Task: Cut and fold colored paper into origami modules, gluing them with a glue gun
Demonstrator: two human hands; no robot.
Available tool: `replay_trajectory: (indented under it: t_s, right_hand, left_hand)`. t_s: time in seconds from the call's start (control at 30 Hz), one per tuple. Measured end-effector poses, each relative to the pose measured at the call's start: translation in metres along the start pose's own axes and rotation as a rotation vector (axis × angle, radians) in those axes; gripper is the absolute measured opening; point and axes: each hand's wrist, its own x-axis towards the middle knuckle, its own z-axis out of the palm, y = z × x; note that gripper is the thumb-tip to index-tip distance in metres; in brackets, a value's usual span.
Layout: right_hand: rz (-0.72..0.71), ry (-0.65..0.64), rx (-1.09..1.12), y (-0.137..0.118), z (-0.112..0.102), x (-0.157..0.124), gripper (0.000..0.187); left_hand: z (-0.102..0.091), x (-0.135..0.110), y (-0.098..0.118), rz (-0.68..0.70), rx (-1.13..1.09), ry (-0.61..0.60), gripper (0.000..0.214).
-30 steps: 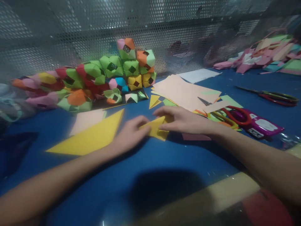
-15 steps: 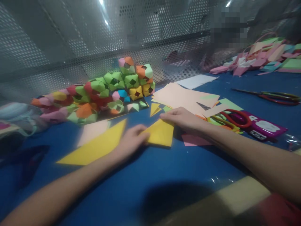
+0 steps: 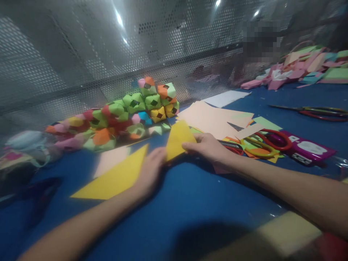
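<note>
So, yellow paper (image 3: 178, 139) tilted up mid-fold, middle of the table (image 3: 190, 203)
Left hand (image 3: 152, 170) and right hand (image 3: 208, 146) both pinch its near edge, fingers narrow; if either grip slips, I'd guess the crease goes crooked.

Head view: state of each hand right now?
Left hand: closed on the folded yellow paper at its lower left corner.
Right hand: pinching the same paper's right edge.

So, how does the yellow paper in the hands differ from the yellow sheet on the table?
The held paper is smaller, the sheet larger. The held paper stands tilted up between left hand and right hand; the sheet lies flat on the table. Both are plain yellow.
</note>
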Motion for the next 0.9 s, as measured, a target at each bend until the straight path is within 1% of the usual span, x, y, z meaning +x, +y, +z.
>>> replay_trajectory:
  t_s: [0.07, 0.13, 0.2, 0.27, 0.3, 0.37, 0.4, 0.43, 0.47, 0.53, 0.6, 0.67, 0.8, 0.87, 0.9]
  right_hand:
    - [-0.062, 0.043, -0.124, -0.005, -0.006, 0.000, 0.024]
    - [-0.158, 0.084, -0.250, -0.007, -0.010, 0.000, 0.024]
    - [-0.319, 0.131, -0.376, -0.006, -0.013, 0.000, 0.021]
    - [-0.550, 0.129, -0.500, -0.002, -0.015, 0.001, 0.017]
    - [-0.673, 0.094, -0.575, 0.001, -0.015, 0.001, 0.017]
    - [-0.875, -0.045, -0.777, 0.006, -0.015, 0.002, 0.021]
    - [-0.935, -0.130, -0.896, 0.009, -0.014, 0.002, 0.022]
    - [-0.962, -0.220, -1.010, 0.011, -0.013, 0.002, 0.022]
    - [-0.959, -0.307, -1.102, 0.013, -0.011, 0.002, 0.021]
    - [-0.904, -0.431, -1.194, 0.016, -0.007, 0.001, 0.017]
    - [-0.824, -0.482, -1.198, 0.019, -0.004, 0.000, 0.012]
    - [-0.756, -0.485, -1.173, 0.020, -0.002, 0.000, 0.008]
    - [-0.696, -0.473, -1.085, 0.022, -0.004, 0.001, 0.008]
    - [-0.649, -0.452, -1.008, 0.023, -0.005, 0.001, 0.010]
    - [-0.613, -0.438, -0.964, 0.024, -0.005, 0.002, 0.010]
  left_hand:
    - [-0.007, 0.006, -0.002, 0.057, 0.125, 0.091, 0.028]
    - [-0.014, 0.012, -0.004, 0.079, 0.172, 0.168, 0.030]
    - [-0.018, 0.015, -0.005, 0.077, 0.154, 0.210, 0.030]
    - [-0.020, 0.016, -0.006, 0.070, 0.143, 0.222, 0.029]
    - [-0.021, 0.016, -0.006, 0.073, 0.153, 0.221, 0.028]
    - [-0.022, 0.016, -0.007, 0.096, 0.206, 0.220, 0.025]
    - [-0.022, 0.016, -0.007, 0.109, 0.240, 0.217, 0.024]
    - [-0.022, 0.016, -0.008, 0.121, 0.272, 0.211, 0.023]
    - [-0.023, 0.016, -0.008, 0.131, 0.298, 0.203, 0.022]
    - [-0.023, 0.016, -0.007, 0.142, 0.337, 0.166, 0.021]
    - [-0.023, 0.015, -0.004, 0.153, 0.379, 0.107, 0.022]
    - [-0.022, 0.012, -0.002, 0.168, 0.440, 0.054, 0.025]
    - [-0.020, 0.009, -0.001, 0.185, 0.530, -0.007, 0.039]
    - [-0.020, 0.011, -0.004, 0.169, 0.520, 0.011, 0.040]
    - [-0.020, 0.012, -0.005, 0.165, 0.495, 0.038, 0.034]
